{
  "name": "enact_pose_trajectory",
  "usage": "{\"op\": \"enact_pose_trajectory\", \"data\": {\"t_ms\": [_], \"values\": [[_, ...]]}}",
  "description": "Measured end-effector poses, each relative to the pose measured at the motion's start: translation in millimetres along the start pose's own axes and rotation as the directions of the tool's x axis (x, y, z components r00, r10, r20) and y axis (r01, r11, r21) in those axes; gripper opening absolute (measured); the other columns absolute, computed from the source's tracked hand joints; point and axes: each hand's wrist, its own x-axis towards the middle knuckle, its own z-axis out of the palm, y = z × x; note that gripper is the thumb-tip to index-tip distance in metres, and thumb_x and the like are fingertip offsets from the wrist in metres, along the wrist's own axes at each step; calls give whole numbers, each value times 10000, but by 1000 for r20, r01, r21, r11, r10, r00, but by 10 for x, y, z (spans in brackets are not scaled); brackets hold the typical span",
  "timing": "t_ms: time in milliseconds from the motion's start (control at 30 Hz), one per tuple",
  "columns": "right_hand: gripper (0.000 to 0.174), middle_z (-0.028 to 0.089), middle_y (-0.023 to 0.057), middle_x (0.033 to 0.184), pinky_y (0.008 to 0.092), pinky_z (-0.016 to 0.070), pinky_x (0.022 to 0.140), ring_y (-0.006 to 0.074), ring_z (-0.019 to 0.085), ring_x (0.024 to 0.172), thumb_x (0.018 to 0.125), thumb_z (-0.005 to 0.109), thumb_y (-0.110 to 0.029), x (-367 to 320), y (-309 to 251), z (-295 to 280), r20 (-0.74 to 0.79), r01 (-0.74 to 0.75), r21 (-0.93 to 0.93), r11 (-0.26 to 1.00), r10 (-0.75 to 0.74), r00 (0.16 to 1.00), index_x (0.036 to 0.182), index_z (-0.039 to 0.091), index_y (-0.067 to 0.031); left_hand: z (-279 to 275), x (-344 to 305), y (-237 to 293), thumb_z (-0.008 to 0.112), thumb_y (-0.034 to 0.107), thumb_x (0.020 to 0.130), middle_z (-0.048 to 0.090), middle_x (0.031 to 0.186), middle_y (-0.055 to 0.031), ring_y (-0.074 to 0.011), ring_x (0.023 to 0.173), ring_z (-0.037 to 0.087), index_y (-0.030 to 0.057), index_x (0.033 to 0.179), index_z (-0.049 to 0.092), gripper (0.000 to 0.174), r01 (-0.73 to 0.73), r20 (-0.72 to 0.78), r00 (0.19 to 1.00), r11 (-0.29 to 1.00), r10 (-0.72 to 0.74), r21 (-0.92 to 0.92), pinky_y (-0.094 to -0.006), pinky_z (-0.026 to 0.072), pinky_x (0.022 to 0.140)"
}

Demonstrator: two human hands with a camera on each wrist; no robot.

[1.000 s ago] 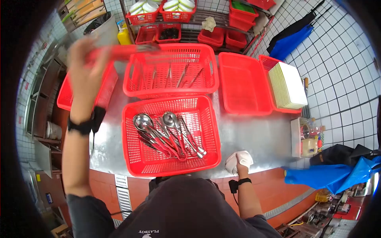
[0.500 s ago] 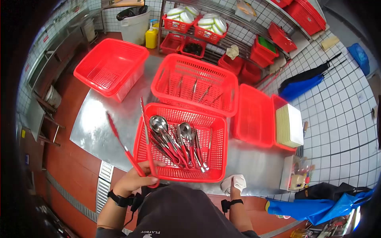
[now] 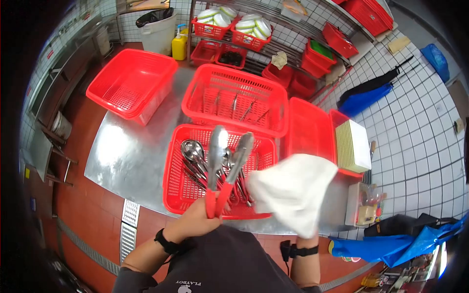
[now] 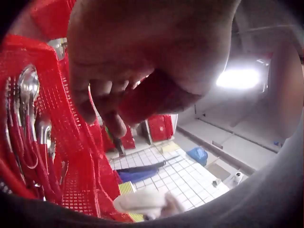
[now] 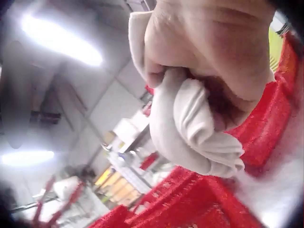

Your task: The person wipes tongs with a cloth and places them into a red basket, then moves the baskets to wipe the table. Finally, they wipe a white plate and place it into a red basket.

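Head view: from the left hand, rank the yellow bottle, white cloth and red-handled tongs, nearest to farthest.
1. Red-handled tongs: in the left hand.
2. White cloth: to its right, in the right hand.
3. Yellow bottle: far ahead, near the picture's top.

head: from above, forward and down to desk (image 3: 129, 158) | left wrist: very near left grip (image 4: 147, 52), faces tiled wall (image 4: 204, 178) | right wrist: close to right grip (image 5: 209, 52), faces ceiling lamps (image 5: 61, 40) | head and left wrist share ladle basket (image 3: 173, 190)

Left hand (image 3: 198, 219) gripping, forearm (image 3: 152, 248) angled inward; right hand (image 5: 206, 52) gripping, fingers (image 5: 175, 74) curled.
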Motion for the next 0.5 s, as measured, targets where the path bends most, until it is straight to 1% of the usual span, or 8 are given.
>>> {"op": "enact_pose_trajectory", "data": {"t_ms": [67,167,200,233,267,333,400,500], "values": [[286,622,60,1110,369,493,892,203,601,1006,933,630,-258,48,438,65,76,-187,38,982,184,980,1135,584,-60,108,91,46,538,-59,712,598,986,-64,-206,936,620,-17,1192,483,484,-18,91,996,1000,16,19,-350,495,807],[246,643,51,1031,353,506,835,188,619,927,933,624,-275,161,982,158,152,-391,132,911,371,916,1057,614,-63,267,161,151,596,73,732,606,956,-137,-298,873,631,-22,1136,467,434,29,206,973,940,-105,339,-391,487,759],[238,650,48,1005,348,511,816,183,624,901,933,623,-280,176,933,331,171,-385,95,918,366,915,1030,624,-63,315,178,177,612,114,737,608,949,-165,-330,859,633,-24,1123,459,437,35,239,960,909,-146,415,-405,484,748],[191,607,2,842,287,484,674,129,581,743,935,625,-272,151,739,616,210,-337,-14,941,332,919,850,603,-102,324,168,232,611,109,740,615,939,-215,-357,878,637,-50,1149,438,472,51,266,945,891,-189,451,-422,483,761],[191,607,2,842,287,484,674,129,581,743,935,625,-272,170,750,600,212,-340,-17,940,335,918,850,603,-102,310,171,244,610,113,745,621,927,-245,-383,880,639,-57,1184,411,511,59,290,933,884,-214,464,-442,482,762],[136,595,-5,851,261,483,624,117,588,740,950,607,-246,221,795,531,309,-155,-9,988,151,939,906,589,-119,286,189,253,608,116,750,626,916,-275,-408,882,640,-65,1219,385,550,67,310,920,877,-239,476,-463,482,763],[115,589,-9,868,238,472,586,104,589,756,960,594,-225,165,862,496,17,-52,-25,998,52,998,988,564,-118,277,214,253,593,114,760,627,900,-292,-432,863,637,-59,1238,367,557,97,278,918,840,-282,534,-488,481,761],[119,568,-12,854,258,478,619,108,576,755,952,599,-204,188,755,427,-78,10,-136,991,-21,997,997,540,-112,251,207,279,582,104,751,607,978,-276,-420,917,624,-21,1259,396,555,105,275,923,863,-270,494,-480,478,791]]}}
